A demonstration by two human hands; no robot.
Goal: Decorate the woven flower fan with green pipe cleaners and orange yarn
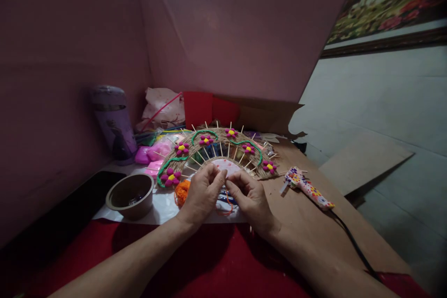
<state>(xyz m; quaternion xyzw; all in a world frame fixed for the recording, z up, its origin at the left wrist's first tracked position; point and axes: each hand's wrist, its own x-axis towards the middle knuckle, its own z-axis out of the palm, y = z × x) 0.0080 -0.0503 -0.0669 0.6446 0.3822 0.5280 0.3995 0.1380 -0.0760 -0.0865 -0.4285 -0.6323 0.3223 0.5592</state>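
My left hand [206, 189] and my right hand [252, 198] meet in front of a half-round fan [223, 136], with thumbs and fingertips pinched together. A thin strand of orange yarn [226, 212] hangs in a loop beneath them and seems to run up to the fingertips, where its end is hidden. Beside my left hand lies the orange yarn ball [181, 193]. The fan has a twine-woven band on thin sticks, with magenta flowers [206, 140], yellow-centred, and green curling stems [171, 162]. My hands partly cover its pale dotted centre [225, 165].
On the left stand a brown bowl [129, 212] and a purple tumbler [115, 125]. A flower-patterned glue gun [309, 189] with a black cord lies on cardboard [289, 214] at right. Pink packets [155, 151] and red card [198, 109] sit behind, before a tall pink panel [230, 32].
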